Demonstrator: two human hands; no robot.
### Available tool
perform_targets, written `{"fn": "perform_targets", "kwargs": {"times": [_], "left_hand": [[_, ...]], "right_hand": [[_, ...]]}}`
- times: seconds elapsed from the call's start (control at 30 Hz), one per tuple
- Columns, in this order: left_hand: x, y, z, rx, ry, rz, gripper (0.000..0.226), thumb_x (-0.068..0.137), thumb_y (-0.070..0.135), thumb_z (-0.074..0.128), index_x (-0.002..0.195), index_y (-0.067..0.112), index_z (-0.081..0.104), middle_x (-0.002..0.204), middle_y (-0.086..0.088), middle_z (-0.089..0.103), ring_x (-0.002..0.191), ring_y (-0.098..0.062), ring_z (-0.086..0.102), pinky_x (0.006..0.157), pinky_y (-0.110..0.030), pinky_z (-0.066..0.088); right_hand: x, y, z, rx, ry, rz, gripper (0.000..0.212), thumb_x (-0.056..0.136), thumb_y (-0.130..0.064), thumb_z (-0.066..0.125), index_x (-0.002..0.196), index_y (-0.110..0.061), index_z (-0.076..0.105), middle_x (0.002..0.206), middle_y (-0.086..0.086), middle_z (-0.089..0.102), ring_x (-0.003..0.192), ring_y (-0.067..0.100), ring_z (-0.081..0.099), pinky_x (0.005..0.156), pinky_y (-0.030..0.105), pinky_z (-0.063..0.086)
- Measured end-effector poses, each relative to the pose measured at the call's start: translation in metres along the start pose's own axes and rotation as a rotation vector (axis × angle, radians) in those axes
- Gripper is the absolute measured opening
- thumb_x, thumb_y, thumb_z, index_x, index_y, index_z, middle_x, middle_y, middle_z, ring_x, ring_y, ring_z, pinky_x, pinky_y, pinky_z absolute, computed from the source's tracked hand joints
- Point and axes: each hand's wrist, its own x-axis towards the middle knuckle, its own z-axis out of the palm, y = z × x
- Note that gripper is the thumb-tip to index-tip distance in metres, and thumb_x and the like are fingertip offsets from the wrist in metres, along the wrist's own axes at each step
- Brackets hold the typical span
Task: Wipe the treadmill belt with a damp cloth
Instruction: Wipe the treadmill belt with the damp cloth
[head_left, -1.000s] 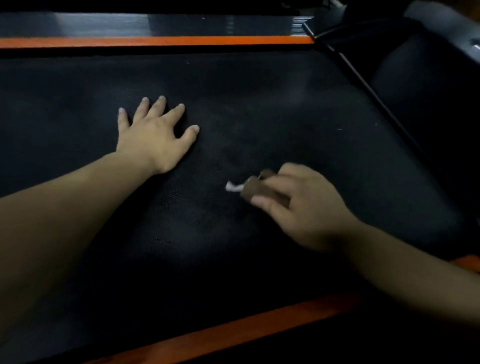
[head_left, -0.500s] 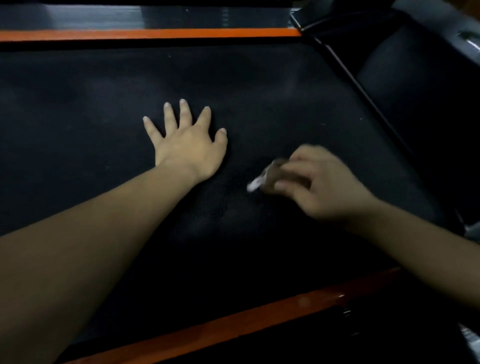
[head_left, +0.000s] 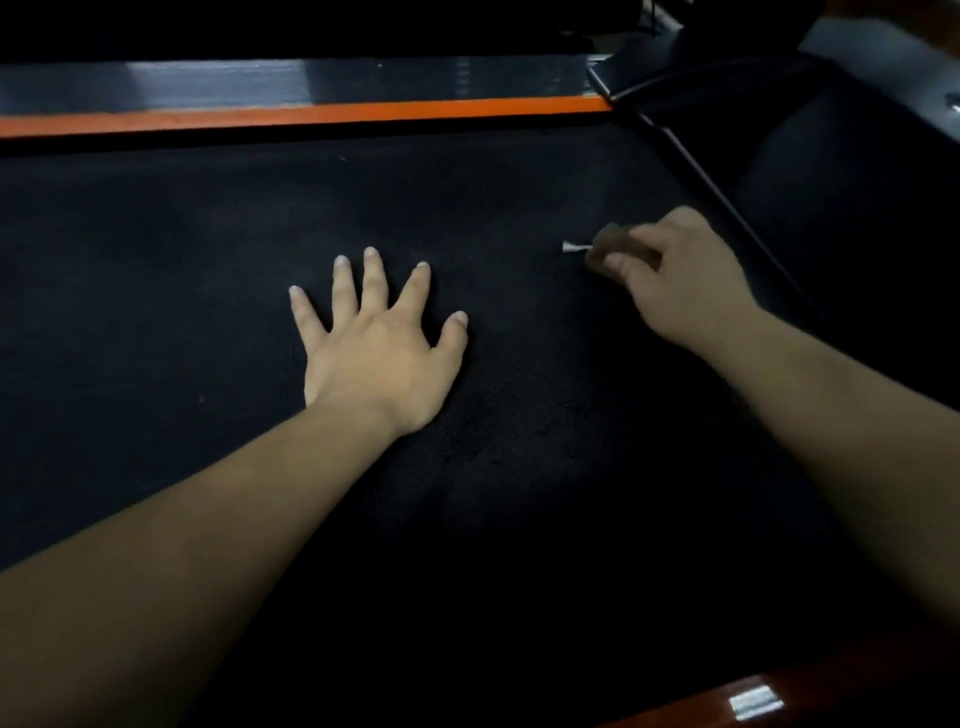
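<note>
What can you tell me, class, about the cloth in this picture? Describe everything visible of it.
The cloth is a small brown wad, bunched up and mostly hidden inside the right hand, whose fingers curl around it. A little white tag or corner pokes out to its left. It looks soft, but motion blur hides its texture; dampness cannot be judged. It is down at the black belt, on the belt's right part, apart from the flat left hand.

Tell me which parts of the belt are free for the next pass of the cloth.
Free: the treadmill belt between the left hand and the far orange side rail, and the near strip between the forearms. Crowded: the right end, where the right hand grips the brown cloth close to the dark motor cover.
</note>
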Motion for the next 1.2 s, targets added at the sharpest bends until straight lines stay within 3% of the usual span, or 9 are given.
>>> {"fn": "perform_targets", "kwargs": {"times": [0.2,0.37,0.47,0.6,0.7,0.8,1.0,1.13,1.2], "left_hand": [[-0.002,0.001,-0.002,0.02,0.017,0.072,0.07,0.1,0.067,0.012,0.162,0.036,0.005,0.172,-0.004,-0.007,0.156,-0.026,-0.018,0.123,-0.059,-0.013],[0.001,0.005,-0.004,0.012,-0.038,0.059,0.068,0.099,0.065,0.016,0.161,0.036,0.012,0.172,-0.003,-0.002,0.157,-0.029,-0.015,0.122,-0.064,-0.01],[0.015,0.017,-0.008,-0.114,-0.051,-0.018,0.058,0.101,0.062,0.026,0.153,0.038,0.025,0.168,-0.004,0.007,0.157,-0.031,-0.013,0.116,-0.073,-0.011],[0.021,0.026,-0.002,-0.015,-0.045,-0.064,0.069,0.098,0.07,0.013,0.161,0.043,0.001,0.171,-0.003,-0.009,0.155,-0.033,-0.021,0.113,-0.074,-0.015],[0.021,0.024,0.002,0.003,-0.032,-0.06,0.073,0.096,0.073,0.007,0.161,0.042,0.0,0.171,-0.002,-0.012,0.154,-0.033,-0.023,0.115,-0.072,-0.016],[0.022,0.025,0.001,0.017,-0.014,-0.049,0.074,0.095,0.073,0.007,0.161,0.04,-0.001,0.171,-0.005,-0.012,0.154,-0.034,-0.023,0.118,-0.069,-0.013],[0.021,0.026,0.001,0.016,-0.011,-0.035,0.072,0.096,0.071,0.006,0.161,0.039,-0.005,0.17,-0.005,-0.016,0.154,-0.033,-0.025,0.12,-0.064,-0.013],[0.02,0.027,0.001,0.016,-0.005,-0.036,0.072,0.095,0.071,0.005,0.159,0.041,-0.007,0.17,-0.004,-0.017,0.153,-0.032,-0.027,0.121,-0.063,-0.013],[0.021,0.027,0.001,0.015,-0.002,-0.037,0.072,0.096,0.072,0.006,0.16,0.041,-0.006,0.17,-0.004,-0.016,0.154,-0.031,-0.026,0.121,-0.063,-0.013]], "right_hand": [[-0.021,-0.026,0.012,0.112,-0.128,-0.277,0.022,0.093,-0.042,0.062,0.105,-0.024,0.069,0.108,-0.004,0.047,0.089,0.017,0.053,0.081,0.034,0.046],[0.049,-0.007,0.018,0.045,-0.024,-0.06,0.03,0.094,-0.042,0.06,0.116,-0.022,0.067,0.12,0.004,0.044,0.105,0.027,0.055,0.093,0.04,0.045],[0.043,-0.025,0.032,0.1,-0.059,-0.153,0.028,0.092,-0.041,0.063,0.115,-0.025,0.068,0.115,0.001,0.048,0.102,0.022,0.054,0.09,0.039,0.046],[0.042,-0.028,0.03,0.148,-0.156,-0.298,0.027,0.091,-0.041,0.065,0.115,-0.03,0.069,0.108,-0.004,0.047,0.093,0.013,0.052,0.083,0.029,0.045],[0.094,-0.015,0.031,0.048,-0.081,-0.158,0.029,0.092,-0.045,0.062,0.118,-0.034,0.066,0.109,0.002,0.045,0.099,0.022,0.052,0.085,0.037,0.044],[0.111,-0.018,0.042,0.031,-0.014,-0.02,0.023,0.093,-0.046,0.061,0.113,-0.035,0.065,0.108,0.003,0.044,0.098,0.023,0.053,0.081,0.035,0.042],[0.097,-0.023,0.046,0.082,-0.107,-0.341,0.03,0.09,-0.045,0.064,0.118,-0.034,0.068,0.1,-0.001,0.047,0.092,0.018,0.051,0.081,0.036,0.044],[0.17,-0.001,0.051,0.035,0.035,-0.038,0.027,0.089,-0.049,0.063,0.108,-0.032,0.069,0.109,0.004,0.052,0.101,0.028,0.057,0.09,0.045,0.048],[0.178,-0.009,0.06,0.054,0.031,-0.019,0.023,0.089,-0.049,0.063,0.103,-0.032,0.069,0.108,0.002,0.053,0.098,0.025,0.057,0.087,0.041,0.047]]}}
